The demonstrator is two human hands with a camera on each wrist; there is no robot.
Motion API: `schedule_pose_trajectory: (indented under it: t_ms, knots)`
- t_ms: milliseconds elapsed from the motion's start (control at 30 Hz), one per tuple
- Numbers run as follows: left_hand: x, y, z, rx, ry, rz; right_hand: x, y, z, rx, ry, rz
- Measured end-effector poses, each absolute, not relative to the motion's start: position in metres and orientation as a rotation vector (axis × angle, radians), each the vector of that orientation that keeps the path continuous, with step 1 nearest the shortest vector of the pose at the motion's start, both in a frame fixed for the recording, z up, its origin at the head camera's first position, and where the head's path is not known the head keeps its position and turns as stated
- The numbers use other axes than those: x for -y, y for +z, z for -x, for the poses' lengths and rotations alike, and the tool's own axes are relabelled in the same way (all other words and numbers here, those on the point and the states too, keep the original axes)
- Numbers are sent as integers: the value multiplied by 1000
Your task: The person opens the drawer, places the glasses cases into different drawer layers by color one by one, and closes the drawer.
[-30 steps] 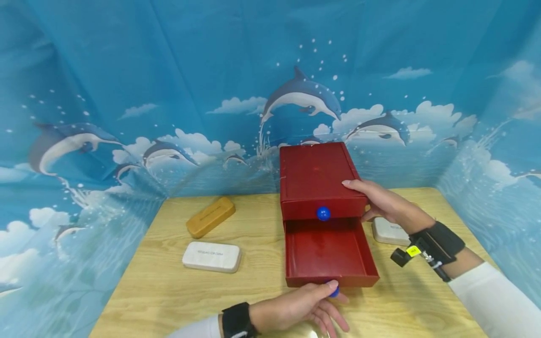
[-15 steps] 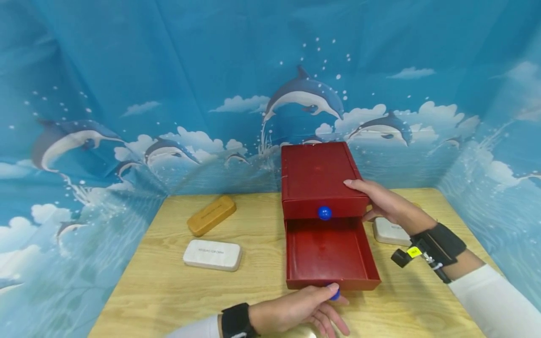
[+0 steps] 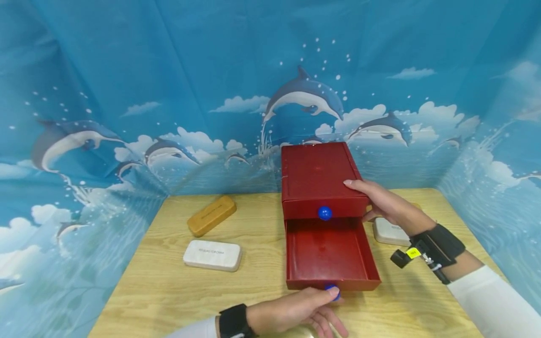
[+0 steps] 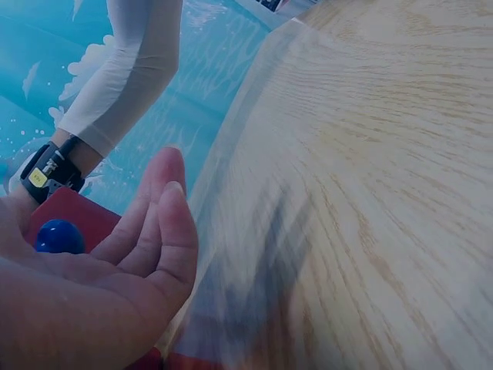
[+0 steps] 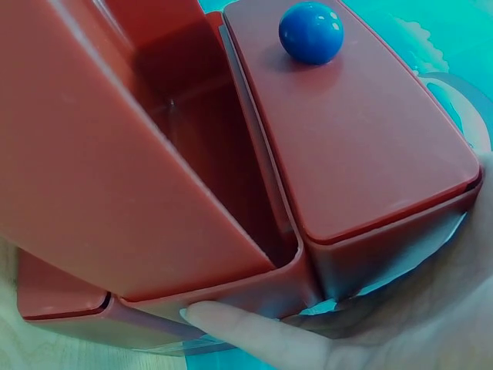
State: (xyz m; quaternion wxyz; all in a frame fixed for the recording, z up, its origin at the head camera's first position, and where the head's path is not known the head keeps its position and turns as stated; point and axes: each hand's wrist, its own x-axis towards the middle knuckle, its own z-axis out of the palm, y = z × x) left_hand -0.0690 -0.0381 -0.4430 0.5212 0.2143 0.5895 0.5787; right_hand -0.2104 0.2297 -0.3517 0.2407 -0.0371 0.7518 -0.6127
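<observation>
A red drawer cabinet (image 3: 321, 171) stands at the back of the table, its upper drawer closed behind a blue round knob (image 3: 324, 213). Below that, an empty drawer (image 3: 327, 256) is pulled far out. At this drawer's front my left hand (image 3: 297, 307) pinches a blue knob (image 3: 331, 287), thumb over it, while the other fingers stretch loosely away, as the left wrist view also shows. My right hand (image 3: 380, 202) braces the cabinet's right front corner. Its thumb lies on the top, and in the right wrist view a straight finger (image 5: 254, 335) presses along the side.
On the left lie an orange oblong case (image 3: 211, 216) and a white oblong case (image 3: 212, 255). Another white case (image 3: 389, 231) sits right of the cabinet, partly hidden by my right arm. In the right wrist view a further red section (image 5: 58, 285) shows beyond the pulled-out drawer.
My left thumb has slid slightly down on the knob, baring more of its top. The drawer and my right hand stay as they were; the head view has shifted a little.
</observation>
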Motion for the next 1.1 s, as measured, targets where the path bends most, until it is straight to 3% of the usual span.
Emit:
schedule_pose_trajectory:
  t_ms: [500,867,1100]
  knots:
    - [100,-432,82,-1808,1072,-903,-230,-355,210,-2050,-1685,105]
    - [163,-423,104,-2086,1040,-924,-230,-354,212,-2034,-1688,109]
    - [198,-424,124,-2628,978,-860,-231,-353,212,-2050,-1681,119]
